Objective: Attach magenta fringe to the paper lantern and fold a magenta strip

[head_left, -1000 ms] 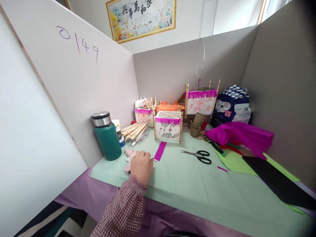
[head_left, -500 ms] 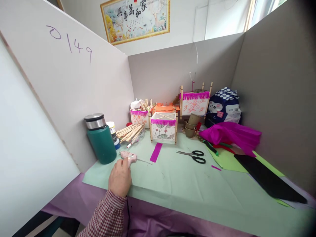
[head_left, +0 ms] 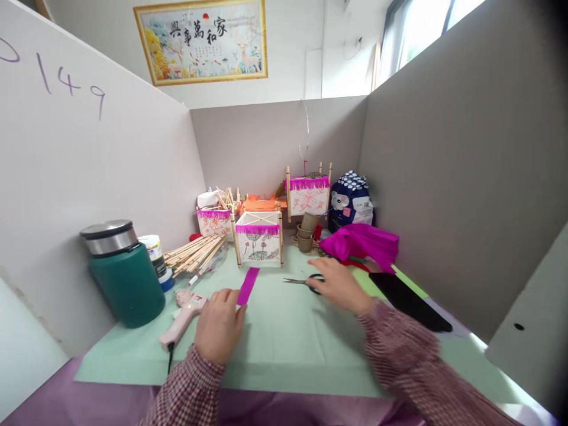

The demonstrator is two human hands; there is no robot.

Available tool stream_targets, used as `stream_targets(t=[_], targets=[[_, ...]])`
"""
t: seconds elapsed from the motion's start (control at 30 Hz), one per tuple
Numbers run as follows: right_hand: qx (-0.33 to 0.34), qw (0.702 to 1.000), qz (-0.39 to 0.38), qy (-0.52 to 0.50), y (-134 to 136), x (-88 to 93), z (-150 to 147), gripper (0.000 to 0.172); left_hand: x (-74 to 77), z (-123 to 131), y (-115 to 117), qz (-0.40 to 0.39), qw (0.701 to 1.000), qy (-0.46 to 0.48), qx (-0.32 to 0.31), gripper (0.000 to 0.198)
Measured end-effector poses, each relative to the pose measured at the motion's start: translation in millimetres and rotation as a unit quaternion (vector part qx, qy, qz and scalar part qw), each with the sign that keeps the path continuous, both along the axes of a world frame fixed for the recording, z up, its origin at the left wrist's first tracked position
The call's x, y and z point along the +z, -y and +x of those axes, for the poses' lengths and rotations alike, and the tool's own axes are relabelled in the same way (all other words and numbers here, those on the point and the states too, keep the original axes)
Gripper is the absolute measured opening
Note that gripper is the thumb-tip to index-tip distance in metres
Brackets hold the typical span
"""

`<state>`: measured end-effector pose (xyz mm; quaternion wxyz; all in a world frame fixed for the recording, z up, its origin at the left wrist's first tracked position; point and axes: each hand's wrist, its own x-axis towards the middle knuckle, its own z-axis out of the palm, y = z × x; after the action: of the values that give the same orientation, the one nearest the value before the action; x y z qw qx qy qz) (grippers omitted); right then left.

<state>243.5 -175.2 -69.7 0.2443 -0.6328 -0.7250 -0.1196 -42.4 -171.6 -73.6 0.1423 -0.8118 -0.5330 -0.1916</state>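
Note:
My left hand (head_left: 220, 325) is at the near end of a magenta paper strip (head_left: 249, 284), thumb and fingers slightly apart. Whether the fingertips touch the strip is unclear. Just left of this hand lies a pink glue gun (head_left: 183, 319) with a black cord. My right hand (head_left: 339, 285) reaches over the handles of the scissors (head_left: 296, 281), its fingers spread and covering part of the handles. The closed blades point left. Behind the strip stands a lantern-like box (head_left: 260, 245) of sticks and drawn-on white panels, with magenta fringe along its top.
At the left stand a green thermos (head_left: 126, 278) and a white jar (head_left: 153, 254), beside a pile of wooden sticks (head_left: 197, 254). Brown pots (head_left: 305, 239), magenta crepe paper (head_left: 364, 242) and a black flat panel (head_left: 410, 302) lie to the right. Partitions enclose the table.
My left hand has let go of the glue gun, now lying turned with its handle toward me, and moved to the magenta strip. My right hand has come into view over the scissors.

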Motion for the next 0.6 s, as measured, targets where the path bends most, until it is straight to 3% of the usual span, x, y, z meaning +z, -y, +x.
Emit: stream_targets(t=[0.13,0.23,0.37,0.6], targets=[[-0.035,0.998,-0.041,0.042,-7.9,-30.8,-12.0,0.037,1.8,42.1,-20.3,-0.071,0.997,-0.020,0.030,0.033],[-0.048,0.996,-0.046,0.059,-10.5,-44.3,-12.6,0.031,-2.0,58.5,-37.5,-0.110,0.990,-0.034,0.083,0.039],[-0.063,0.995,-0.032,0.065,-12.1,-46.2,-9.3,0.024,-7.6,64.2,-54.1,-0.141,0.982,-0.035,0.124,0.041],[-0.136,0.990,0.005,0.044,-18.4,-44.1,-3.8,0.020,-16.2,59.9,-61.9,-0.110,0.986,-0.025,0.119,0.031]])
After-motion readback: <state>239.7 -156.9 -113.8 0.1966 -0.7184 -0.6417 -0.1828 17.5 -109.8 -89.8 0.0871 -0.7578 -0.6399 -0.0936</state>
